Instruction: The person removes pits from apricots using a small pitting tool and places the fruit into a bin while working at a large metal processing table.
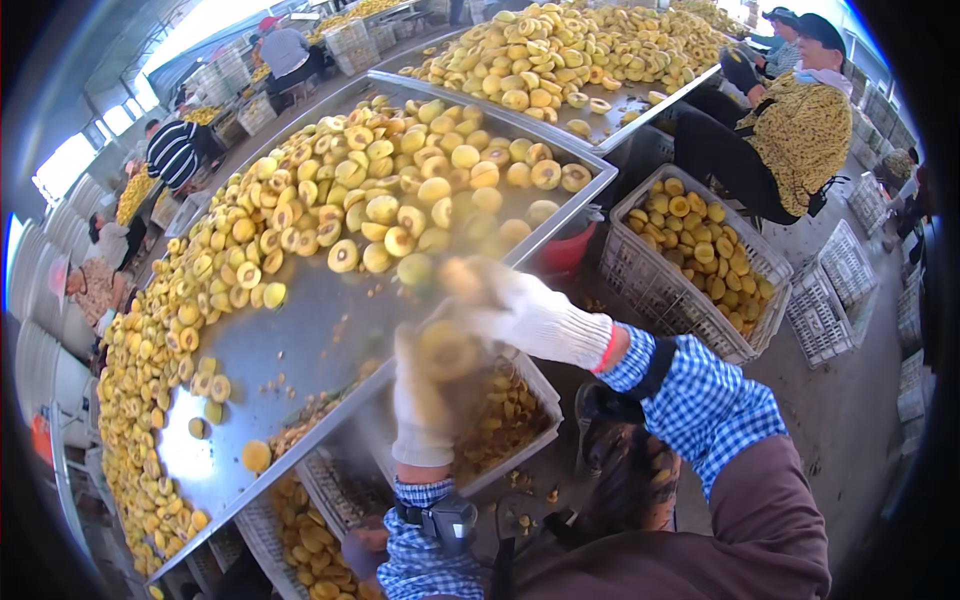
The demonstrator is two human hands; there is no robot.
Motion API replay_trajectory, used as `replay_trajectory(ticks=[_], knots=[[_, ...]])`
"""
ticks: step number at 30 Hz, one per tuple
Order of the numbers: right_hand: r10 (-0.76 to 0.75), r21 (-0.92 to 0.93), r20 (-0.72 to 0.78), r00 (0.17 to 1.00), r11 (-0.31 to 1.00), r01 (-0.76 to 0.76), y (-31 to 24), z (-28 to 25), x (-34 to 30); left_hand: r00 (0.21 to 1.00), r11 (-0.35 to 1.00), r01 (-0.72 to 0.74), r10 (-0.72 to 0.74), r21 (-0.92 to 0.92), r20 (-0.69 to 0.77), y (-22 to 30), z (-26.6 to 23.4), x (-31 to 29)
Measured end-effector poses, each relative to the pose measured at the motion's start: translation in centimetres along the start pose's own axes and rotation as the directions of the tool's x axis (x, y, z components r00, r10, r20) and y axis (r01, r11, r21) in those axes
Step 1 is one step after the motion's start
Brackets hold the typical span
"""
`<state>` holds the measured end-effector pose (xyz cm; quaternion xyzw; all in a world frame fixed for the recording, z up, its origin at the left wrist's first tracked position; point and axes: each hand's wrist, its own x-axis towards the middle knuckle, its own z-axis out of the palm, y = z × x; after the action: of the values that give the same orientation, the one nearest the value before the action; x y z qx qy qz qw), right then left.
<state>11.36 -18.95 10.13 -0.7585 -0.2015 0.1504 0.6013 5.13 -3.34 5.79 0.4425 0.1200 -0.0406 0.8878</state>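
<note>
Both my hands wear white knit gloves over blue checked sleeves, and they meet above the near edge of a metal table (300, 320). My left hand (422, 425) is closed around a halved yellow peach (447, 350), its cut face with a brown hollow turned up; motion smears its fingers. Close beside it, my right hand (545, 318) has its fingers curled on another yellow peach piece (467, 282), also blurred. Beneath them stands a crate (545, 420) holding yellow pieces and scraps. A heap of peach halves (330, 185) spreads over the table's far side.
A second metal table (640, 118) carries more peach halves. On the right stands a grey plastic crate (675, 295) of peaches, beside a red bucket (567, 250). A seated co-worker (795, 130) is beyond it. Another filled crate (310, 540) sits at lower left.
</note>
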Motion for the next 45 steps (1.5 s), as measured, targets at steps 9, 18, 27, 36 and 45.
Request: replay_trajectory(ticks=[9,18,27,36,45], knots=[[0.280,-0.086,0.175,0.944,0.959,-0.269,3.1,6.3,-8.9,0.969,0.968,-0.217,0.198,-0.124,-0.149,-2.6,-1.4,-3.8],[-0.236,-0.604,-0.012,0.972,0.776,0.181,6.6,7.7,-9.6,0.967,0.995,-0.094,0.084,-0.031,-0.240,-3.1,-3.4,-4.0],[-0.292,-0.667,0.081,0.953,0.695,0.269,7.7,5.4,-8.8,0.945,0.989,0.027,0.021,0.142,-0.327,-2.0,-2.6,-4.8],[-0.272,-0.817,0.141,0.952,0.512,0.267,8.1,4.5,-8.5,0.959,0.962,0.031,0.047,0.270,-0.278,-3.7,-4.2,-4.0],[0.154,-0.461,-0.005,0.988,0.877,-0.139,8.0,3.5,-8.2,0.943,0.991,-0.108,0.129,0.083,-0.307,-3.5,-3.4,-5.9]])
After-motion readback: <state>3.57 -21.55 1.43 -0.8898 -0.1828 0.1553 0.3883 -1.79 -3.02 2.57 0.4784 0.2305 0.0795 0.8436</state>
